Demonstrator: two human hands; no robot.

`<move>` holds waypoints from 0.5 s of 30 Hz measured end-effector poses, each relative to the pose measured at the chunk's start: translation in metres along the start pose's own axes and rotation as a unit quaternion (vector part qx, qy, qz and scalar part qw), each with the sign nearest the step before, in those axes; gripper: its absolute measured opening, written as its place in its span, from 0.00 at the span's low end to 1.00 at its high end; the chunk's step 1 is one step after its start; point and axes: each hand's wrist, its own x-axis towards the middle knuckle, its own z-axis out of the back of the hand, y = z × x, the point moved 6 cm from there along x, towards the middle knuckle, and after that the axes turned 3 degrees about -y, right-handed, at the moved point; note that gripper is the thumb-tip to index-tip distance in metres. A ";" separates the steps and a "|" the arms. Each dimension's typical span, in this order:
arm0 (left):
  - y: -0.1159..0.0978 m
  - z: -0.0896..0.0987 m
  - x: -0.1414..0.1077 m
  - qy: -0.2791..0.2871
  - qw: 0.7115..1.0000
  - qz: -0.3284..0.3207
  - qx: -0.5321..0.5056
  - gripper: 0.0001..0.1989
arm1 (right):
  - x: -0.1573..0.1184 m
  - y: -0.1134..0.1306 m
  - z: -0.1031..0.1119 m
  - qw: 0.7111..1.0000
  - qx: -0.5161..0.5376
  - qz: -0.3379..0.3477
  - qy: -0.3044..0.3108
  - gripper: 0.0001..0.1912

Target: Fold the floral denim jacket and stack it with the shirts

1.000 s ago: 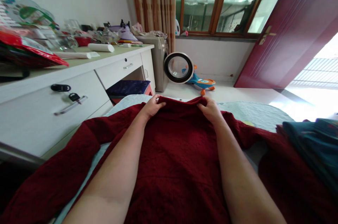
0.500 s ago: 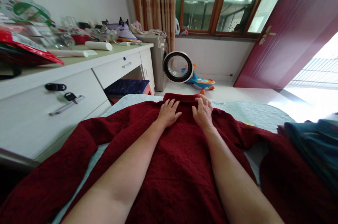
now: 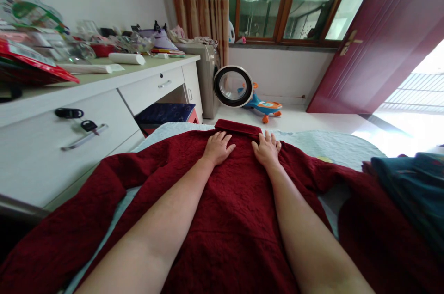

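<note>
A dark red, textured long-sleeved shirt [image 3: 239, 201] lies spread out with its back up and its sleeves out to both sides. Its folded collar [image 3: 238, 126] points away from me. My left hand [image 3: 218, 147] rests flat on the fabric just below the collar's left end, fingers stretched out. On the other side, my right hand [image 3: 267, 148] lies with fingers spread on the shoulder by the collar's right end. Neither hand grips the cloth. Under the shirt is a pale blue cover [image 3: 319, 143].
Folded teal clothes [image 3: 409, 183] are stacked at the right. Along the left runs a white desk [image 3: 138, 81] with drawers, keys [image 3: 88, 125] and cluttered items. Beyond stand a washing machine [image 3: 204, 81] with its round door [image 3: 234, 87] ajar, a blue-orange ride-on toy [image 3: 265, 107] and a red door [image 3: 360, 39].
My right hand has come off the collar and lowered slightly toward me, its fingers now flatter and more spread. My left hand has shifted slightly left. The collar's right end shows more.
</note>
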 end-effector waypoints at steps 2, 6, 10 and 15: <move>0.005 -0.005 0.001 0.023 0.999 0.026 0.004 0.31 | 0.001 -0.002 0.015 0.997 0.029 -0.011 -0.076 0.22; 0.013 -0.014 0.007 0.099 0.993 0.068 0.009 0.40 | 0.003 -0.003 0.021 0.993 0.086 0.014 -0.081 0.21; 0.008 -0.009 0.018 0.169 0.981 0.089 0.011 0.44 | 0.001 -0.006 0.000 0.999 0.021 0.011 0.033 0.25; -0.025 0.009 0.025 0.050 0.992 0.095 0.063 0.24 | 0.000 -0.013 -0.017 0.993 -0.051 -0.025 0.103 0.29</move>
